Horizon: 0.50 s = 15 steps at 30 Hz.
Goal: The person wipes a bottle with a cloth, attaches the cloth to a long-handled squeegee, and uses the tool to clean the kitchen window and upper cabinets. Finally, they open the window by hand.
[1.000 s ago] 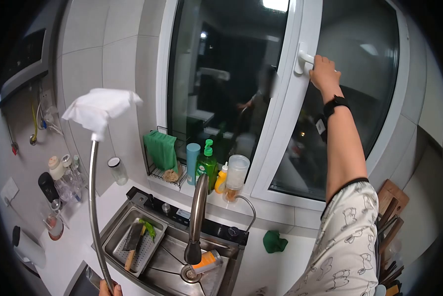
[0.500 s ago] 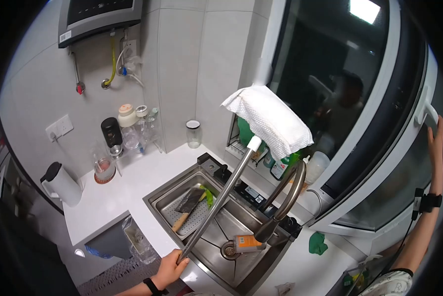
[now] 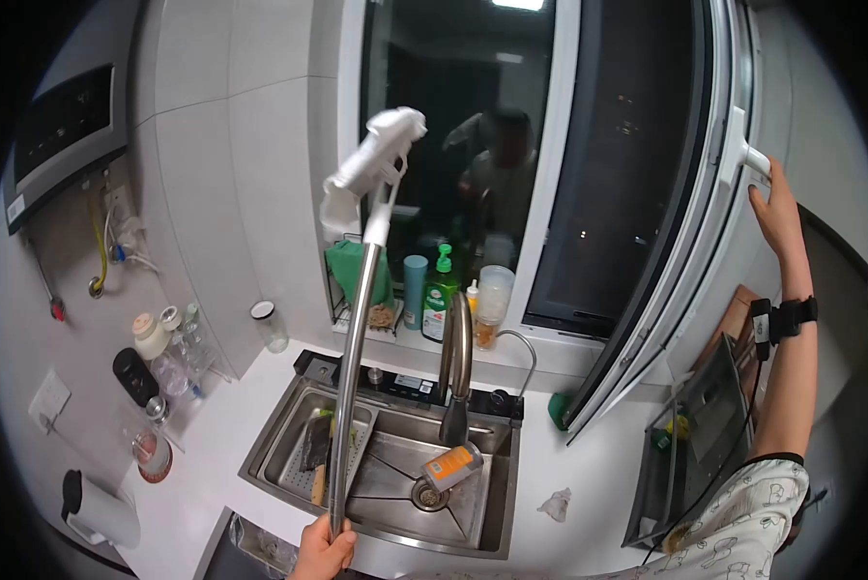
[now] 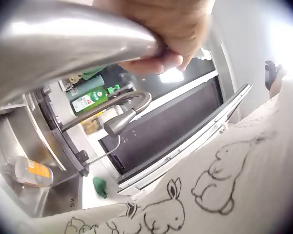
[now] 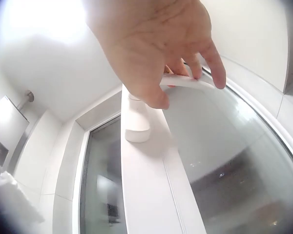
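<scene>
My left hand (image 3: 324,549) grips the lower part of a metal mop pole (image 3: 357,333), which stands upright over the sink. At its top, a white cloth (image 3: 376,159) is wrapped over the mop head, level with the fixed window pane. My right hand (image 3: 780,217) holds the white window handle (image 5: 188,82) at the far right, fingers hooked over it and thumb below. The sash with its white frame (image 5: 146,190) is swung inward, leaving a dark opening (image 3: 627,184) beside the fixed pane.
Below is a steel sink (image 3: 386,536) with a faucet (image 3: 456,387), an orange-labelled container (image 3: 451,468) and a cleaver (image 3: 315,445) in a strainer. Green soap (image 3: 439,304) and other bottles line the sill. A kettle (image 3: 101,512) stands left; a dark rack (image 3: 709,435) sits under the sash.
The window sash has swung from closed to wide open with my right hand on its handle. The mop head has swung about above the sink, and the head view has turned left and back.
</scene>
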Motion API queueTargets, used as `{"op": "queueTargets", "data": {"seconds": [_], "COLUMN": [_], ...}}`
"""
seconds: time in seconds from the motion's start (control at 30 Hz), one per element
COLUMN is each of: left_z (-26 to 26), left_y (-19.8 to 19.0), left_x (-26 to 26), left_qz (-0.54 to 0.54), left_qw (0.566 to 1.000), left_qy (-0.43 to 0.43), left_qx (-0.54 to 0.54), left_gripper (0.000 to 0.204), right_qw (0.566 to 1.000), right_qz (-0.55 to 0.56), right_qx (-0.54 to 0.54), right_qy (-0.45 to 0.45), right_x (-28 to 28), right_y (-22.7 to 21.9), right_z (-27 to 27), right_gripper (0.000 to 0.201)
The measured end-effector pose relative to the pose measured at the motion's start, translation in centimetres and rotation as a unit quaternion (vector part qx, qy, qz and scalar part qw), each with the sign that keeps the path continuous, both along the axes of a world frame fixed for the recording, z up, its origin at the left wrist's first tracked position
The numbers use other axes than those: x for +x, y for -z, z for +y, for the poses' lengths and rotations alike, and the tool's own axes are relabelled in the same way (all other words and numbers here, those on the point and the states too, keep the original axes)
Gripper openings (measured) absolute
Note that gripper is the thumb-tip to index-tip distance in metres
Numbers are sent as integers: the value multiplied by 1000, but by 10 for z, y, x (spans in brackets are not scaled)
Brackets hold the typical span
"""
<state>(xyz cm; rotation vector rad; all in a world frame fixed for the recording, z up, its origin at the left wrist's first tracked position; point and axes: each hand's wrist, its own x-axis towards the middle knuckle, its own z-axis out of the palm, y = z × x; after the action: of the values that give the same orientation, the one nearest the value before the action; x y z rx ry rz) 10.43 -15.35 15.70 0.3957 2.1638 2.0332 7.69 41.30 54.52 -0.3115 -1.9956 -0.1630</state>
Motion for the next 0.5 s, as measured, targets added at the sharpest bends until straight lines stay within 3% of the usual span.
{"op": "queueTargets", "data": {"seconds": [0.1,0.17,0.2,0.23,0.27,0.33,0.37,0.4,0.5], "left_z": [0,-3,-5,-3,-3,1,4,8,14], "left_y": [-18,-18,-24,-33,-43,-60,-68,-76,-90], "left_x": [-12,-23,-31,-37,-42,-51,-53,-53,-55], "left_qz": [-33,-62,-40,-36,-27,-17,-14,-9,2], "left_qw": [999,989,988,988,984,975,974,970,963], "left_qy": [2,34,82,87,107,142,148,156,173], "left_qx": [37,129,124,123,139,172,172,186,205], "left_gripper": [17,28,32,32,30,31,31,35,39], "right_qw": [999,953,952,963,962,932,922,920,917], "right_qz": [26,193,189,138,14,-153,-232,-188,-190], "right_qx": [-10,198,238,223,268,328,305,342,343], "right_qy": [26,125,35,-55,-57,-15,59,41,72], "right_x": [16,24,27,21,10,-19,-27,-26,-30], "right_y": [5,9,15,23,34,66,83,93,96], "right_z": [-13,-28,-72,-94,-104,-101,-87,-78,-78], "right_gripper": [42,45,47,46,40,27,22,16,11]}}
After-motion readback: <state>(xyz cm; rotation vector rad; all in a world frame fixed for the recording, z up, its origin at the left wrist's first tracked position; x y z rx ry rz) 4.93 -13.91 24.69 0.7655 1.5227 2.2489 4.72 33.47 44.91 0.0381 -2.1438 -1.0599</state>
